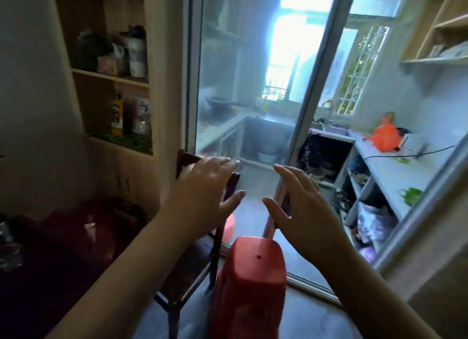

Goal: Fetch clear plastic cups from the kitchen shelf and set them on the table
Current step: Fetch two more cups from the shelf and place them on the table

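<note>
My left hand (206,184) and my right hand (301,202) are raised side by side in front of me, palms facing each other, fingers apart, nothing in either. Behind them stands the doorway into the kitchen (278,126) with a sliding glass door (235,85). A wall shelf (440,45) hangs at the upper right inside the kitchen. I cannot make out any clear plastic cups. A dark table (50,262) lies at the lower left.
A dark wooden chair (200,250) and a red plastic stool (253,275) stand in front of the doorway. A recessed shelf (114,77) on the left holds bottles and jars. The kitchen counter (395,169) on the right carries an orange bag (385,136) and a cable.
</note>
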Motion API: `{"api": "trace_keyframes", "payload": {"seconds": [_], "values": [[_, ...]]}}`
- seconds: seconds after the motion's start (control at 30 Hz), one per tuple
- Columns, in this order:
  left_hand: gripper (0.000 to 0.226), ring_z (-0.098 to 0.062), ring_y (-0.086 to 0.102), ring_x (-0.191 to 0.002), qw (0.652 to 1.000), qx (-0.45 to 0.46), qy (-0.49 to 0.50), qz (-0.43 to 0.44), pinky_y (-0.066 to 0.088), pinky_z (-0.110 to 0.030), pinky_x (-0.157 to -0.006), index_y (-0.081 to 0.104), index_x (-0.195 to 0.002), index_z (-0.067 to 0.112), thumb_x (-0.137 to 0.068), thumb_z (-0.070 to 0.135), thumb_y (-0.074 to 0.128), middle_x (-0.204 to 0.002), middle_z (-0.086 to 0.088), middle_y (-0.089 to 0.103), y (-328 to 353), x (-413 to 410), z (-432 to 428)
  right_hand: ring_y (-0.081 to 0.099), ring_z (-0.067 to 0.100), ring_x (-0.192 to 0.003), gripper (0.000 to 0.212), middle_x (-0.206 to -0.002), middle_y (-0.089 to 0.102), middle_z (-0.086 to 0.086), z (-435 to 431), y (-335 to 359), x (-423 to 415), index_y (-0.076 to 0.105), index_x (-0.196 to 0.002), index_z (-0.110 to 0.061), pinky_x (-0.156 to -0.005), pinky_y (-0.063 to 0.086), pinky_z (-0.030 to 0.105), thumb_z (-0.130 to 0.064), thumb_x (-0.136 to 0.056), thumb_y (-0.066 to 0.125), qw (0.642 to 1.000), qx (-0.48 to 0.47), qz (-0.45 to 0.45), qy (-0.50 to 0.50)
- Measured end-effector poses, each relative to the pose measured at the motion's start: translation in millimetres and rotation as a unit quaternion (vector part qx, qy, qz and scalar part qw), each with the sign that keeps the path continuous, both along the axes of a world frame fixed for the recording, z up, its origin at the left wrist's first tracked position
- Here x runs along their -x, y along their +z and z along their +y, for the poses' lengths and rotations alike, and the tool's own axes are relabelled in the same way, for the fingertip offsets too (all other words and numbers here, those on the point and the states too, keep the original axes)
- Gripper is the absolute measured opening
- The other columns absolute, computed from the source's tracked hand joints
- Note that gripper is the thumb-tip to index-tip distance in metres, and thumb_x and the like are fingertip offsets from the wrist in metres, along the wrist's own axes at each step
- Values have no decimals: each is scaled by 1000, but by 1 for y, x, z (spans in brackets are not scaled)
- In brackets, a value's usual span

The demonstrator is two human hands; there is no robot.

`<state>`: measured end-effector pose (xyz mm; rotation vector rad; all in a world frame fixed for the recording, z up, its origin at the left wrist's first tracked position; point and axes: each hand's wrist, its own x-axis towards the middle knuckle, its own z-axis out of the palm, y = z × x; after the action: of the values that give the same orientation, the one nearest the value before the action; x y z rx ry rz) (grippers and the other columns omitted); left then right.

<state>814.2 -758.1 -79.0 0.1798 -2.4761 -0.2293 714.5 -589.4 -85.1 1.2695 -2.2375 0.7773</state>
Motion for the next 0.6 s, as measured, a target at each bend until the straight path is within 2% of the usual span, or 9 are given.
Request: {"api": "trace_keyframes", "payload": {"seconds": [0.07, 0.2, 0.3, 0.43, 0.6], "values": [[58, -22, 39, -128, 999, 5, -44, -3, 30, -40, -105, 43, -134, 17, -84, 45, 54, -139, -4, 48, 4, 32, 61, 41, 20, -126, 58, -136, 48, 4, 69, 5, 13, 41, -134, -15, -104, 32, 30, -36, -83, 59, 999, -6, 1, -44], [59, -21, 40, -128, 991, 12, -132, 1, 33, -41, -105, 43, -135, 20, -84, 47, 54, -139, -2, 48, 15, 84, 178, 43, 22, -123, 59, -133, 50, 8, 202, 18, 30, 42, -133, -12, -102, 27, 24, -33, -83, 63, 988, -19, 21, -149], [58, -24, 42, -126, 982, 10, -188, 13, 34, -41, -104, 44, -134, 20, -83, 47, 54, -137, -4, 50, 25, 112, 251, 44, 23, -124, 57, -133, 50, 9, 288, 32, 35, 43, -132, -10, -102, 28, 25, -37, -84, 60, 976, -15, 26, -215], [58, -24, 44, -125, 967, 23, -253, 23, 37, -44, -103, 45, -133, 19, -83, 49, 51, -136, -4, 51, 41, 145, 331, 40, 20, -126, 56, -135, 47, 7, 381, 48, 40, 41, -134, -13, -105, 29, 29, -38, -86, 58, 959, 6, 32, -282], [60, -21, 45, -124, 943, 19, -329, 36, 36, -42, -101, 44, -132, 24, -82, 56, 44, -134, 0, 52, 52, 185, 412, 35, 11, -127, 59, -140, 42, -1, 464, 51, 51, 35, -137, -20, -99, 27, 23, -48, -87, 49, 934, 22, 41, -355]]}}
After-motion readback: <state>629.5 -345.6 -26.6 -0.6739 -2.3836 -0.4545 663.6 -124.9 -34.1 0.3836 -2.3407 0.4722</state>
